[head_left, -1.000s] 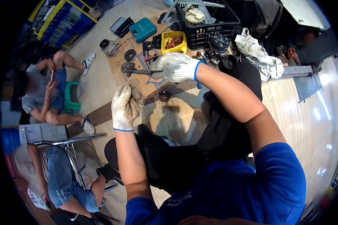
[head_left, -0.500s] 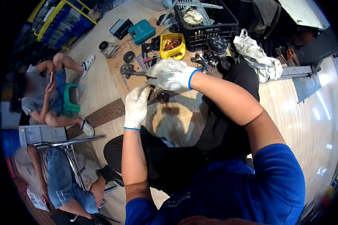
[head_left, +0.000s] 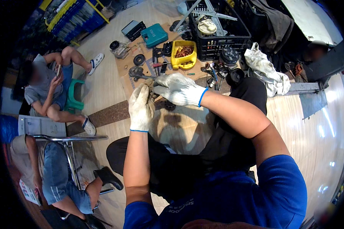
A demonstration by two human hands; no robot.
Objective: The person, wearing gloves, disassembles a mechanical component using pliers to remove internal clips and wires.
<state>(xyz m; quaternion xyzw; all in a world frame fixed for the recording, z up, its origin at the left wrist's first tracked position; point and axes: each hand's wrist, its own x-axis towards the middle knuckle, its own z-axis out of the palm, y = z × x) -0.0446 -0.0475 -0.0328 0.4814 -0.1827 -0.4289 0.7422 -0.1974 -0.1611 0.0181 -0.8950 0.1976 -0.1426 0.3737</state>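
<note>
Metal part (head_left: 136, 72): lay on the cardboard (head_left: 125, 78), left of upper centre.
Hands: left hand (head_left: 141, 108) and right hand (head_left: 180, 89) were close together mid-frame, fingers bunched; anything pinched couldn't be told.
Black part (head_left: 169, 106): showed below the right hand; a dipping wrist could have knocked it.
Yellow tray (head_left: 177, 63): stood upper centre; a careless sweep could have spilled its bits (head_left: 184, 51).

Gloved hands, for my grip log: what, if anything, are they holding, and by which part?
Cannot be told: the gloved left hand and right hand are close together, hiding any hold.
</note>
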